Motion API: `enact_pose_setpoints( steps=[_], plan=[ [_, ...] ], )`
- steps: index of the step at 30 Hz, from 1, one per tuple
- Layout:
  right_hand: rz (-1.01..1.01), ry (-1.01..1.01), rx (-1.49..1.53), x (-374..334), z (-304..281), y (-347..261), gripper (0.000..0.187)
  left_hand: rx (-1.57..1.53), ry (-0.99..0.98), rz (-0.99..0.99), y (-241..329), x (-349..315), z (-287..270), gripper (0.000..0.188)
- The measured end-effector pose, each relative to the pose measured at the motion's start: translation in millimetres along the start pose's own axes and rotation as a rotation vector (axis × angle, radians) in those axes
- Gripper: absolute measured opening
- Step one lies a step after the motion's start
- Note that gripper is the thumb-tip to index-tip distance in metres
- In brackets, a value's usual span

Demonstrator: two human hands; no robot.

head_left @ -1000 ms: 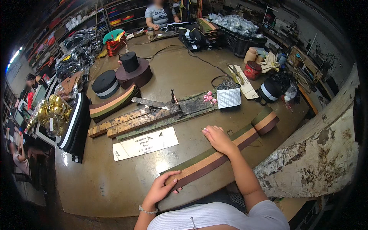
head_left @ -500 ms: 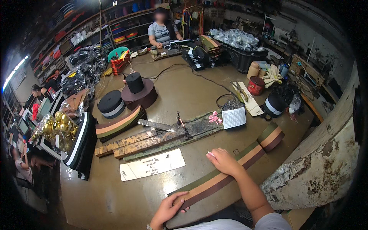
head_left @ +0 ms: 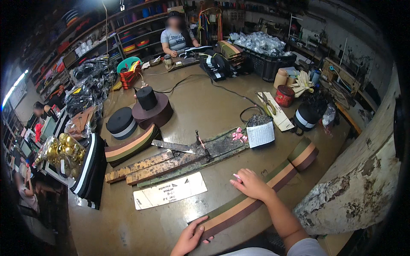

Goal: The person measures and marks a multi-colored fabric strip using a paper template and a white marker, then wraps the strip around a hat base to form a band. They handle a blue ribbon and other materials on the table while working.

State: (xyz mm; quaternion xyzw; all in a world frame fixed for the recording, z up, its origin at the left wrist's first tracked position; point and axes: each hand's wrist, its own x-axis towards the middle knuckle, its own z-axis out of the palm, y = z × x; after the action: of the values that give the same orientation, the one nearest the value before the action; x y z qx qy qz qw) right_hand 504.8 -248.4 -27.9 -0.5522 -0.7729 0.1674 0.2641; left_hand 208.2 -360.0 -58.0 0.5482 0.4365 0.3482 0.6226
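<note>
A long webbing strap [head_left: 230, 210] with green, tan and maroon stripes runs slantwise across the near side of the table, its far right end wound into a roll [head_left: 303, 152]. At the strap's near left end is my left hand [head_left: 190, 237], thumb on top and fingers curled round the edge, pinching it. Midway along the strap my right hand [head_left: 253, 184] rests on it, with a small pink chalk-like piece [head_left: 236, 176] poking out between thumb and fingers. A white card [head_left: 170, 191] with handwriting lies just beyond my hands.
Beyond the card lies a worn wooden board [head_left: 171, 166] with a metal blade [head_left: 173, 146] and pink bits [head_left: 239, 136]. Strap rolls [head_left: 121, 121] stand at left, a red tin [head_left: 284, 96] at right. Across the table a person [head_left: 175, 38] sits near a black crate [head_left: 265, 64].
My view has shifted slightly. The fingers of my right hand have changed their hold on the pink piece a little, its thumb now showing more. My left hand stays at the strap's end.
</note>
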Motion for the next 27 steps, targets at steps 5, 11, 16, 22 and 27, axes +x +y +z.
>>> enact_pose_setpoints(
  steps=[5, 11, 16, 22, 27],
  plan=[
    [0.021, -0.005, -0.001, -4.0, -5.2, -1.6, 0.028, 0.037, 0.109, 0.0, 6.4, 0.3, 1.2, 0.037],
    [0.113, 0.074, 0.182, 1.3, -17.5, -16.5, 0.024, -0.192, 0.333, -0.135, 18.6, -6.1, 4.2, 0.034],
    [0.098, 0.249, 0.966, 4.1, -47.0, -75.7, 0.02, -0.093, 0.36, -0.186, 29.0, -15.7, -7.3, 0.031],
    [-0.27, 0.231, 1.822, -3.3, -117.4, -205.2, 0.023, -0.582, 0.436, -0.673, 38.2, 4.5, -46.1, 0.031],
    [-0.136, 0.565, 1.974, -14.5, -114.0, -275.4, 0.031, -0.17, 0.541, -0.208, 33.2, -19.9, -29.0, 0.025]
  ],
)
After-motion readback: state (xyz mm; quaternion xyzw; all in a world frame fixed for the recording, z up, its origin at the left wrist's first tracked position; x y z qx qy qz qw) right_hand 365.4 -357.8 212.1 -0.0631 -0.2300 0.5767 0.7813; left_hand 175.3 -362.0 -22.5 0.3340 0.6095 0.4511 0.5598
